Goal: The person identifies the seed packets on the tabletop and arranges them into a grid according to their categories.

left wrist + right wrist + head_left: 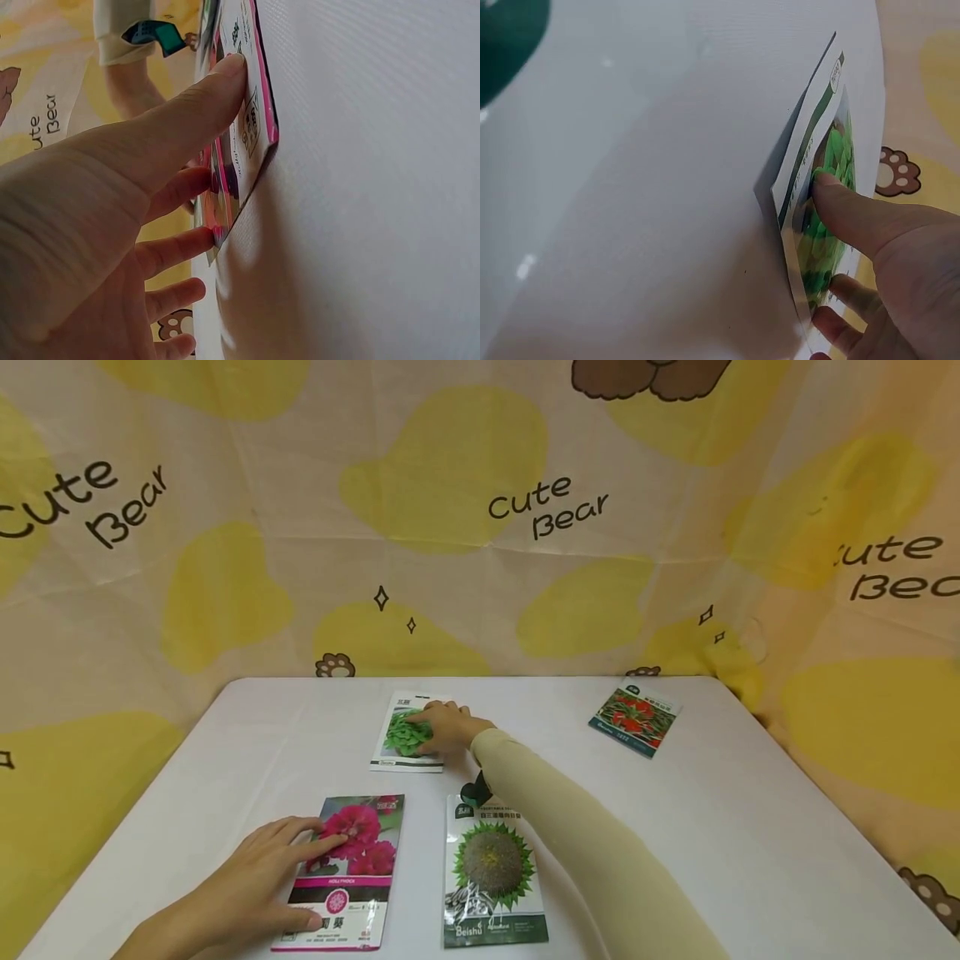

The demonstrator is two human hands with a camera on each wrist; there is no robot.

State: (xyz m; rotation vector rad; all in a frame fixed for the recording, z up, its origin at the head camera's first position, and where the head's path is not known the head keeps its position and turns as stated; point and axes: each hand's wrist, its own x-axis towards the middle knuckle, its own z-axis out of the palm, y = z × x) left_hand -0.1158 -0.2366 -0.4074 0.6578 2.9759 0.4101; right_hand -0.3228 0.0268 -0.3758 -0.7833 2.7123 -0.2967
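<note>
In the head view my left hand rests with spread fingers on a hollyhock seed packet printed with pink flowers. Its thumb touches the packet's near end in the left wrist view. Farther back, my right hand lies over a seed packet with green leaves, which is flat on the table. The right wrist view has the thumb on the leaf picture and the fingertips by the packet's side. Below the right forearm lies a sunflower seed packet, its upper right partly covered.
A seed packet with red fruits or flowers lies tilted at the back right of the white table. A yellow patterned cloth hangs behind the table. The right forearm reaches across from the front right.
</note>
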